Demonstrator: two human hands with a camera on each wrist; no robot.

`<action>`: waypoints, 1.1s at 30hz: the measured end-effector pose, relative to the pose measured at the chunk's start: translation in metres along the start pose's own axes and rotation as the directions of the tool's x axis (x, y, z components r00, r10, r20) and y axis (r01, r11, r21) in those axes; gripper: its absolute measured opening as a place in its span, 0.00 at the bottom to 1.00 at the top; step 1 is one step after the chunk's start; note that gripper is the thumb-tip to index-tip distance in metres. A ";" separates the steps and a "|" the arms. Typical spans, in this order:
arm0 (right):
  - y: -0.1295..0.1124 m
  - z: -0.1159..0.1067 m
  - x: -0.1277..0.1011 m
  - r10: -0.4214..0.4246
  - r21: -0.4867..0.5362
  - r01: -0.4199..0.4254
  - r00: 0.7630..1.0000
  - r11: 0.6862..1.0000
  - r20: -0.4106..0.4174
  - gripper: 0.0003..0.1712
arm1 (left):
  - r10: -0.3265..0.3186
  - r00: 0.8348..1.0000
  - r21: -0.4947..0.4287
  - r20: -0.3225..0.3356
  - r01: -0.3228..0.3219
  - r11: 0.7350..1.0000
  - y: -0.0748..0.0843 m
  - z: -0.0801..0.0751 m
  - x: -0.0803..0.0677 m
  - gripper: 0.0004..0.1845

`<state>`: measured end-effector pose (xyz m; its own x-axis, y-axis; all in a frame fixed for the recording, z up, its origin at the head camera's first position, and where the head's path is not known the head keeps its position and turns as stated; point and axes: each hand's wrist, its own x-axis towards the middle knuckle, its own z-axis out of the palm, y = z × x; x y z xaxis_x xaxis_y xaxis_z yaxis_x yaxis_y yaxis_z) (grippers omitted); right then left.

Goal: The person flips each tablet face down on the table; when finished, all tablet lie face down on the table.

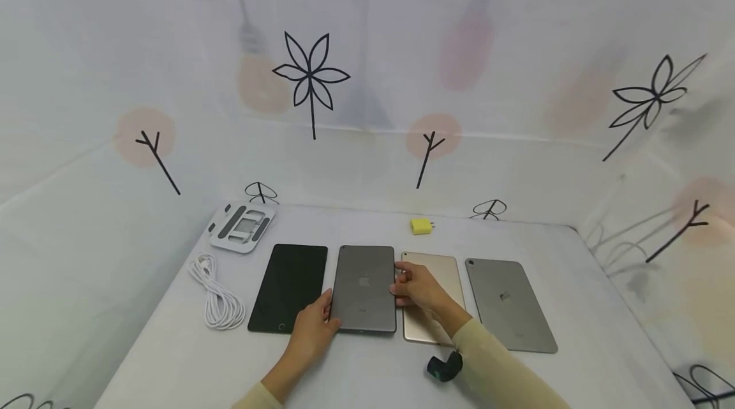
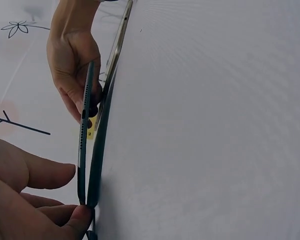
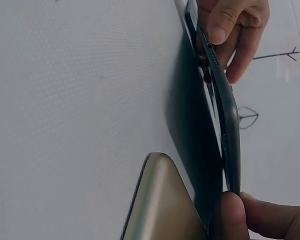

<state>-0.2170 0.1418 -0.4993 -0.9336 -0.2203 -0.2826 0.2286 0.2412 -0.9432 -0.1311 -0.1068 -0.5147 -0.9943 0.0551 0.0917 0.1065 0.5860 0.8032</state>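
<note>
White tabletop (image 1: 356, 371): right hand (image 1: 423, 289) (gripping gray tablet (image 1: 363, 300)) partly hides gold tablet (image 1: 418, 327).

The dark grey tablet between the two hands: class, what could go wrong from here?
1. The left hand and right hand pinch the dark grey tablet only by its side edges, so it might slip.
2. The black tablet lies screen up close by; a slip could scratch that screen.
3. The right hand reaches across the gold tablet and might nudge it.
</note>
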 end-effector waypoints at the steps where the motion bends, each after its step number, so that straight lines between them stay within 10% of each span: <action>1: 0.001 0.000 0.000 -0.002 -0.002 0.002 1.000 1.000 -0.001 0.39 | 0.002 1.000 0.010 0.000 -0.002 1.000 0.000 0.000 0.000 0.33; 12: -0.001 0.006 0.000 -0.065 -0.288 0.045 0.996 0.956 -0.060 0.39 | 0.017 0.999 -0.002 0.041 -0.017 1.000 0.000 -0.002 0.001 0.29; 20: -0.003 0.013 0.000 -0.173 -0.603 0.104 0.983 0.791 -0.058 0.33 | 0.039 0.996 -0.029 0.082 -0.037 0.999 -0.001 -0.006 0.002 0.29; 26: -0.015 0.025 -0.004 -0.268 -0.751 0.162 0.963 0.640 -0.021 0.28 | -0.060 0.998 0.046 0.010 0.060 0.997 0.003 -0.030 -0.001 0.28; 28: -0.019 0.032 -0.005 -0.291 -0.731 0.195 0.957 0.653 -0.005 0.27 | -0.094 0.995 0.069 -0.018 0.095 0.993 -0.003 -0.048 -0.002 0.28; 33: -0.028 0.057 -0.005 -0.247 -0.492 0.252 0.966 0.833 0.076 0.25 | -0.166 0.985 0.112 -0.044 0.170 0.979 -0.024 -0.089 -0.002 0.30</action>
<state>-0.2028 0.0821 -0.4815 -0.9372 -0.3446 -0.0536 -0.1803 0.6104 -0.7713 -0.1303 -0.1928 -0.4815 -0.9968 -0.0782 -0.0171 -0.0655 0.6735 0.7363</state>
